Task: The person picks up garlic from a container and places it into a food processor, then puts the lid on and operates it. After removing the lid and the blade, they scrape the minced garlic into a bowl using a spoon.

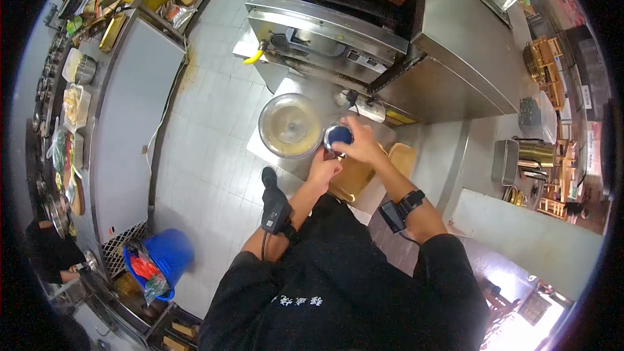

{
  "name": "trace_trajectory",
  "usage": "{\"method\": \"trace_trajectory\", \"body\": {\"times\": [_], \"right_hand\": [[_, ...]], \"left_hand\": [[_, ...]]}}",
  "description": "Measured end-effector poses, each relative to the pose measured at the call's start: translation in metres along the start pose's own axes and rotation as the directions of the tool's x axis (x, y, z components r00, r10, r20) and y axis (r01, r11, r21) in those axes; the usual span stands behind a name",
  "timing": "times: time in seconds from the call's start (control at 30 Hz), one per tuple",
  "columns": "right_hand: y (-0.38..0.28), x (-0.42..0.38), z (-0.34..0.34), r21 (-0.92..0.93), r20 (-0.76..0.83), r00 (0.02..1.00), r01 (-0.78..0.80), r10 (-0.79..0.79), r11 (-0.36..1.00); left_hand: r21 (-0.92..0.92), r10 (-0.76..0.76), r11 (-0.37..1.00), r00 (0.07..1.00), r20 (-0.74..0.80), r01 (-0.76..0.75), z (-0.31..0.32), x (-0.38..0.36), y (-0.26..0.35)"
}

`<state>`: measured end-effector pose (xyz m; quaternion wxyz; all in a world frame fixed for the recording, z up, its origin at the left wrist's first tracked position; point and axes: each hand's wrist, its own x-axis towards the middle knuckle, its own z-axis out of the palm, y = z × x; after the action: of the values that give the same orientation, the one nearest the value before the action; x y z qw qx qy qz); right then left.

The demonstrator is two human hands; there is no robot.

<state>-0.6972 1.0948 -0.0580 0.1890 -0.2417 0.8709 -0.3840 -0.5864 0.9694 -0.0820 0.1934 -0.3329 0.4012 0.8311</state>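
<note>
Before me is a round, see-through bowl-like vessel (pixel 290 125) with pale yellowish content, its surface slightly blurred. Closed at its near right edge is my left hand (pixel 325 170); what its fingers grip is hidden, though it may be a handle of the vessel. My right hand (pixel 361 142) is curled around a small round thing with a silver rim and dark blue top (pixel 339 136), close beside the vessel and just above my left hand. Below my hands, partly covered by them, lies a tan tray or board (pixel 354 181).
A steel oven-like appliance (pixel 331 39) with a yellow valve handle (pixel 253 58) stands ahead. To its right runs a steel cabinet (pixel 455 65). A blue bin (pixel 168 257) with bags sits at left, near a counter (pixel 133 104) of food containers. Another person's arm (pixel 68 275) shows far left.
</note>
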Motion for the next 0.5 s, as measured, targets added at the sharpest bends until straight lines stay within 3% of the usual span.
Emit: {"method": "trace_trajectory", "body": {"times": [0.03,0.07,0.17,0.2,0.3,0.33,0.43,0.47,0.5], "right_hand": [[0.005,-0.003,0.011,-0.052,-0.035,0.988,0.146,-0.148,0.988],[-0.006,-0.010,0.012,-0.095,0.007,0.998,0.065,-0.065,0.993],[-0.027,-0.015,0.020,-0.283,-0.015,1.000,0.018,-0.023,0.959],[-0.020,-0.013,0.027,-0.320,-0.079,0.994,0.053,-0.082,0.946],[-0.023,-0.007,0.031,-0.310,-0.113,0.993,-0.062,0.027,0.949],[-0.023,-0.006,0.028,-0.282,-0.161,0.987,-0.034,-0.012,0.959],[-0.050,-0.006,-0.009,-0.261,-0.144,0.989,0.008,-0.047,0.965],[-0.059,-0.006,-0.024,-0.271,-0.154,0.987,0.001,-0.045,0.963],[-0.069,-0.007,-0.040,-0.283,-0.169,0.985,-0.012,-0.037,0.959]], "left_hand": [[0.008,0.017,1.000,1.000,0.020,-0.017,-0.004,0.002,-0.003],[0.017,0.035,0.999,0.999,0.039,-0.036,-0.009,0.006,-0.008],[0.056,0.086,0.995,0.996,0.036,-0.088,-0.014,0.007,-0.010],[0.119,0.085,0.989,0.995,0.041,-0.090,-0.018,0.007,-0.011],[0.310,0.068,0.949,0.997,-0.024,-0.057,-0.013,-0.010,0.002],[0.369,0.059,0.929,0.996,-0.064,-0.031,-0.013,-0.019,0.006],[0.617,0.013,0.765,0.964,0.267,-0.181,-0.049,-0.016,-0.003],[0.703,0.032,0.668,0.953,0.302,-0.245,-0.045,-0.053,0.036],[0.642,-0.046,0.718,0.902,0.429,-0.268,-0.056,-0.067,0.051]]}}
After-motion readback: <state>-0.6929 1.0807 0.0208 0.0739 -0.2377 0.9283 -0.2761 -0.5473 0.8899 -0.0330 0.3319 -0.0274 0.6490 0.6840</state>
